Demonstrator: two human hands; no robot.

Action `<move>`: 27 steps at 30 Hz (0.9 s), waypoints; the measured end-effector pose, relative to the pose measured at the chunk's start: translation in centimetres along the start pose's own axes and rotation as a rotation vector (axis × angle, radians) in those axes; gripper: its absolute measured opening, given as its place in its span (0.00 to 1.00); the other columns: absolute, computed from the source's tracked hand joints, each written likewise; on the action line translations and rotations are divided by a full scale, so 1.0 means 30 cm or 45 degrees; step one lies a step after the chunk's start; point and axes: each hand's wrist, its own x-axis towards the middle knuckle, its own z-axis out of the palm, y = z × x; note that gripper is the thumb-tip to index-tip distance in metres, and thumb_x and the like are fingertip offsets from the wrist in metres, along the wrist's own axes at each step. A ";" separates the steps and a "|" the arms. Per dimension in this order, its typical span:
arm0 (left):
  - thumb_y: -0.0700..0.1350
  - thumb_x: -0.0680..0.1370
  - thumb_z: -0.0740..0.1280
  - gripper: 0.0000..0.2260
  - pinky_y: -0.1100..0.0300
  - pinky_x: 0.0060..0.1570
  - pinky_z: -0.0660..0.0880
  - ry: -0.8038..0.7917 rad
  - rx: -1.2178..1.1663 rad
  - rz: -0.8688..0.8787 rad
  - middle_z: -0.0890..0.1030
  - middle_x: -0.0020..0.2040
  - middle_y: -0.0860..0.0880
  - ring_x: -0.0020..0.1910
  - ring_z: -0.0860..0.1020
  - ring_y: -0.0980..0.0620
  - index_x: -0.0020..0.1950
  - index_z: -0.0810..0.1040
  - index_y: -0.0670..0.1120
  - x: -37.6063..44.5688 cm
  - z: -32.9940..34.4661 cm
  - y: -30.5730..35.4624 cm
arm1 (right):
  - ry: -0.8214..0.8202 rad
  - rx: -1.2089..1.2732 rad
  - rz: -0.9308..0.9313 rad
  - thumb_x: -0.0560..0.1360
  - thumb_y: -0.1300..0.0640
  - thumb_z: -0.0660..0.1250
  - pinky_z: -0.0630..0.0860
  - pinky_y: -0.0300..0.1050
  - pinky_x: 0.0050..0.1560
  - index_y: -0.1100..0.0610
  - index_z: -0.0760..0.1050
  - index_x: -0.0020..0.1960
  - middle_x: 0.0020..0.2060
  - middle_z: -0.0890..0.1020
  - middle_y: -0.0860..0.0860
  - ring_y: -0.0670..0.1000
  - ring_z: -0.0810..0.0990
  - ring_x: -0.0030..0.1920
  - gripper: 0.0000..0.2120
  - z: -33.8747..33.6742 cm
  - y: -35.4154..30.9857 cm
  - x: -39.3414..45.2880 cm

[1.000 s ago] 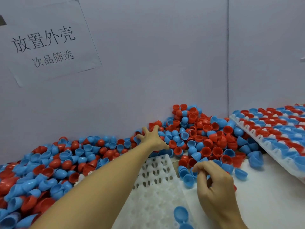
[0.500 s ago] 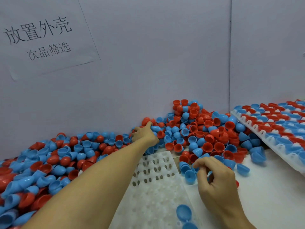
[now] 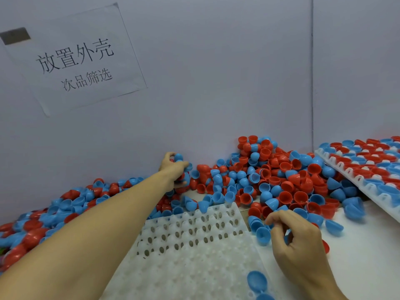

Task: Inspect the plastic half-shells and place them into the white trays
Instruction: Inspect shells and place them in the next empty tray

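Observation:
A big heap of red and blue half-shells [image 3: 279, 180] lies along the wall. My left hand [image 3: 174, 169] reaches far into the heap by the wall, its fingers curled around a clutch of blue and red half-shells [image 3: 180, 167]. My right hand [image 3: 296, 237] rests at the heap's near edge with fingers bent, pinching at blue half-shells there; what it holds is partly hidden. A white tray [image 3: 190, 245] with holes and bumps lies in front of me, and one blue half-shell [image 3: 256, 280] sits on its near right part.
A second white tray [image 3: 368, 185], filled with red and blue shells, leans tilted at the right. A paper sign [image 3: 75, 61] with printed characters hangs on the grey wall. The heap also spreads along the left side [image 3: 54, 211]. White tabletop [image 3: 357, 256] shows at the lower right.
My left hand went from spread flat on the heap to closed around several shells, and lifted toward the wall. My right hand stayed at the heap's near edge.

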 end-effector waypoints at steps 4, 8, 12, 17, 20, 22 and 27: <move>0.42 0.78 0.69 0.17 0.60 0.25 0.76 -0.006 -0.224 -0.043 0.72 0.60 0.46 0.45 0.74 0.47 0.64 0.71 0.55 -0.008 -0.085 0.011 | 0.002 -0.006 -0.011 0.70 0.75 0.68 0.70 0.30 0.33 0.48 0.76 0.38 0.32 0.78 0.42 0.46 0.77 0.39 0.21 -0.001 -0.006 0.005; 0.44 0.78 0.68 0.18 0.59 0.28 0.78 -0.044 -0.357 -0.121 0.72 0.64 0.44 0.50 0.75 0.46 0.66 0.73 0.57 -0.039 -0.171 -0.008 | -0.027 -0.038 -0.012 0.69 0.76 0.68 0.71 0.31 0.33 0.51 0.77 0.38 0.31 0.78 0.44 0.46 0.77 0.41 0.19 -0.004 -0.014 0.007; 0.44 0.79 0.68 0.18 0.59 0.28 0.79 -0.022 -0.428 -0.182 0.72 0.65 0.43 0.51 0.75 0.45 0.68 0.71 0.56 -0.064 -0.250 -0.045 | -0.030 -0.056 -0.002 0.68 0.78 0.69 0.68 0.24 0.32 0.56 0.79 0.38 0.31 0.78 0.44 0.40 0.77 0.40 0.17 -0.010 -0.036 0.005; 0.45 0.80 0.68 0.16 0.59 0.28 0.79 0.017 -0.540 -0.193 0.73 0.64 0.41 0.51 0.76 0.45 0.67 0.72 0.51 -0.103 -0.310 -0.052 | -0.043 -0.078 0.011 0.68 0.79 0.68 0.67 0.23 0.31 0.57 0.79 0.38 0.31 0.79 0.47 0.39 0.77 0.39 0.17 -0.012 -0.046 0.005; 0.46 0.80 0.68 0.13 0.60 0.27 0.78 -0.010 -0.601 -0.185 0.74 0.63 0.42 0.48 0.76 0.47 0.63 0.74 0.49 -0.140 -0.341 -0.047 | -0.049 -0.091 0.013 0.68 0.78 0.68 0.68 0.25 0.31 0.56 0.78 0.37 0.30 0.78 0.47 0.40 0.77 0.38 0.18 -0.011 -0.041 0.006; 0.45 0.80 0.68 0.09 0.61 0.26 0.77 -0.026 -0.658 -0.168 0.74 0.60 0.42 0.47 0.75 0.47 0.59 0.75 0.49 -0.175 -0.366 -0.042 | -0.047 -0.104 0.019 0.67 0.79 0.69 0.69 0.26 0.32 0.54 0.78 0.37 0.30 0.78 0.47 0.41 0.77 0.39 0.19 -0.010 -0.042 0.008; 0.47 0.81 0.67 0.10 0.61 0.26 0.76 -0.016 -0.790 -0.071 0.76 0.54 0.45 0.45 0.76 0.49 0.62 0.75 0.51 -0.267 -0.466 -0.057 | -0.042 -0.148 0.006 0.63 0.81 0.69 0.68 0.24 0.33 0.53 0.77 0.36 0.28 0.76 0.45 0.38 0.76 0.36 0.22 -0.009 -0.048 0.006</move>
